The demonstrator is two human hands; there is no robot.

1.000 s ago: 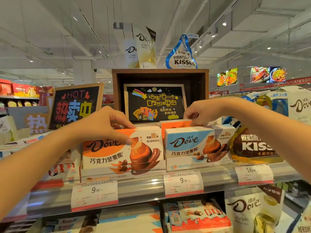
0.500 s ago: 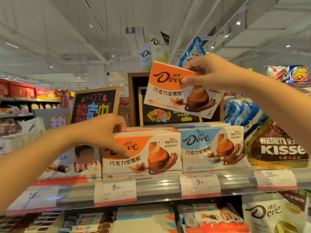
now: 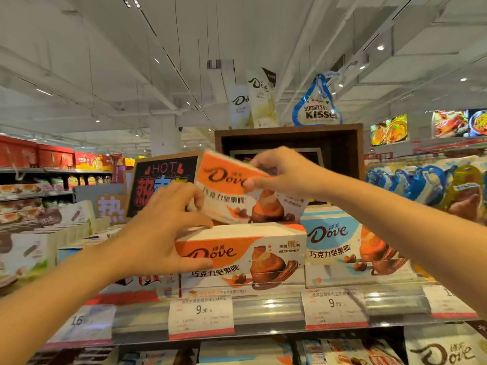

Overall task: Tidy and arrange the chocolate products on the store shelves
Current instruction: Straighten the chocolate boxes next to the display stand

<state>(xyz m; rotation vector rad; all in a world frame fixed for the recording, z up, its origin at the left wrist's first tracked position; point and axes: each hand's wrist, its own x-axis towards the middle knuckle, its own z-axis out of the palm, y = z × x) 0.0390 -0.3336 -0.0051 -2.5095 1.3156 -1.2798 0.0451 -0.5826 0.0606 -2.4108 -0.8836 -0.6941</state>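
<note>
The right hand (image 3: 282,172) pinches a loose orange Dove box (image 3: 237,191) by its top edge, holding it tilted in the air just above the row of orange Dove boxes (image 3: 245,259) on the shelf (image 3: 268,309). The left hand (image 3: 160,233) curls over that row's left end, thumb against the front face, fingertips touching the loose box's lower corner. A blue Dove box (image 3: 350,248) stands just beside the row.
</note>
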